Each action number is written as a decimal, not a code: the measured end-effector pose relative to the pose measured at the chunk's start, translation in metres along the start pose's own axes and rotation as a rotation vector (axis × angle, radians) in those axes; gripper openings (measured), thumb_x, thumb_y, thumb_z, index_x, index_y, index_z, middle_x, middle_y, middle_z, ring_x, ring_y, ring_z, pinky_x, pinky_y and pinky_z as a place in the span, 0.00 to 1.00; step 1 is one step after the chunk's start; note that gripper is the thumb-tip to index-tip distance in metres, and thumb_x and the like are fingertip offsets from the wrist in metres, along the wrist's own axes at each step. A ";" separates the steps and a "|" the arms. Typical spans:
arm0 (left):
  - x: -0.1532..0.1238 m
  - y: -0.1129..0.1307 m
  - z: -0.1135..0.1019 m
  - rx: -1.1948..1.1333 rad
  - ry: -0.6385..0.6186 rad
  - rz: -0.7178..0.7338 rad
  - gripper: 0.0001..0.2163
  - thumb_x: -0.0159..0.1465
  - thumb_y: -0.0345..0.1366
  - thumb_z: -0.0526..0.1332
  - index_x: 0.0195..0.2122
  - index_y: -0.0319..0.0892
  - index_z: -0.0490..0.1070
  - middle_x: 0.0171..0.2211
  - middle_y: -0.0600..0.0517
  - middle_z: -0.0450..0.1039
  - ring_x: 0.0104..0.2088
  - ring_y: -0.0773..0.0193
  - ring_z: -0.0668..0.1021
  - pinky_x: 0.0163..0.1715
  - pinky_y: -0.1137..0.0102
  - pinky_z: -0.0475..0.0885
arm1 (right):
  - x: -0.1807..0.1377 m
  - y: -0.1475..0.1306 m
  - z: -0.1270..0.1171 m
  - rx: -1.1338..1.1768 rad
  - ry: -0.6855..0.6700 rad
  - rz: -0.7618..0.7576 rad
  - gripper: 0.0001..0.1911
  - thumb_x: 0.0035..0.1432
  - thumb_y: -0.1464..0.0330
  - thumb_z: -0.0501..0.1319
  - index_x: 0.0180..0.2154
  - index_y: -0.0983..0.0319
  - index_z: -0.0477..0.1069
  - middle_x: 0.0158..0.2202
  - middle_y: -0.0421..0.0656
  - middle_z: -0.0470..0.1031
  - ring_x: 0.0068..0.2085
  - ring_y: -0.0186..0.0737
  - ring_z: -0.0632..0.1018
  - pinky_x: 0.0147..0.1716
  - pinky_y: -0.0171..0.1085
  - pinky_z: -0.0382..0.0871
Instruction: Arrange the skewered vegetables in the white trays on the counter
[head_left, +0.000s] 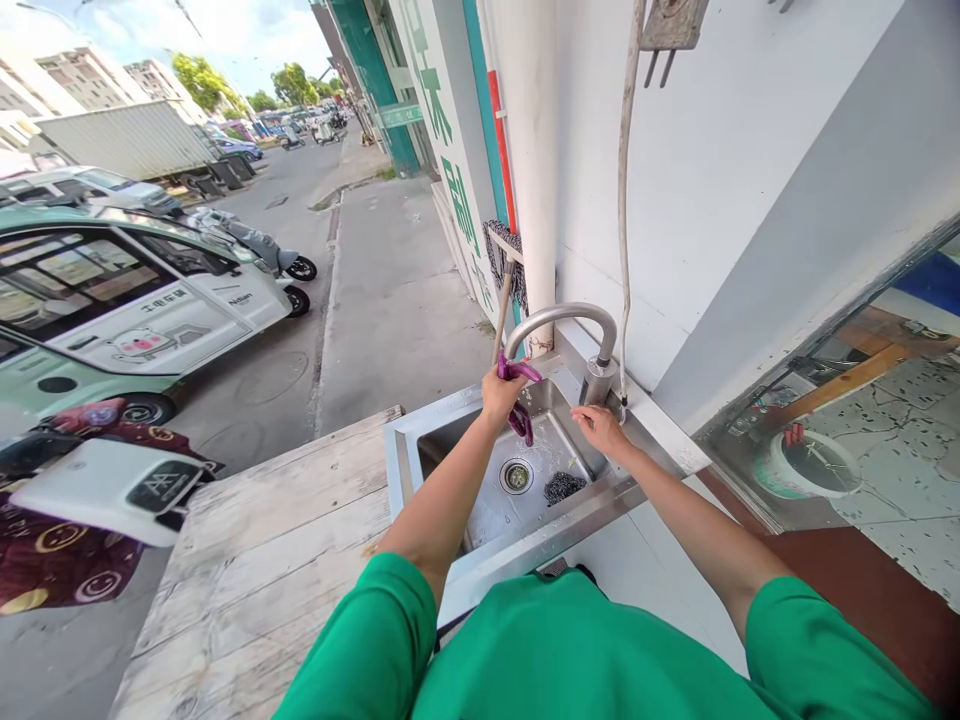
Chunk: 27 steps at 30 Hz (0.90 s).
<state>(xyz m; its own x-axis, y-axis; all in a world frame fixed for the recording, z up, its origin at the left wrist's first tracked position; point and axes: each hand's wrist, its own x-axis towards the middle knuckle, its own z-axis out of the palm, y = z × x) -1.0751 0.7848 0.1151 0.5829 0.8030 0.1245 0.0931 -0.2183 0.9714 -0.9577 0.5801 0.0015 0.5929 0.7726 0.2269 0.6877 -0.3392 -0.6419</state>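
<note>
My left hand (501,394) is closed around a purple vegetable, apparently an eggplant (519,408), held under the spout of the curved steel tap (564,318) over the steel sink (480,500). My right hand (601,428) rests at the base of the tap (598,380), fingers loosely spread, holding nothing. A dark steel scourer (563,486) lies in the sink beside the drain (517,476).
A weathered wooden table (262,560) adjoins the sink on the left. A mop (504,270) leans on the white wall behind. Parked cars (112,300) and scooters (97,490) line the street on the left. A glass door (847,420) is at right.
</note>
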 end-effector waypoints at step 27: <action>-0.005 0.015 0.008 -0.147 -0.059 0.007 0.05 0.47 0.31 0.68 0.25 0.42 0.74 0.31 0.50 0.80 0.39 0.58 0.80 0.44 0.67 0.71 | -0.001 -0.014 -0.007 -0.317 -0.193 -0.092 0.23 0.66 0.77 0.49 0.56 0.64 0.76 0.55 0.50 0.78 0.55 0.46 0.78 0.58 0.46 0.65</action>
<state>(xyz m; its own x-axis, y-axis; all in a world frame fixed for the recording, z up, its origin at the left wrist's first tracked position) -1.0703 0.7730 0.1276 0.6298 0.7668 0.1240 -0.0282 -0.1370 0.9902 -0.9651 0.5803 0.0160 0.4536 0.8842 0.1116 0.8479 -0.3895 -0.3597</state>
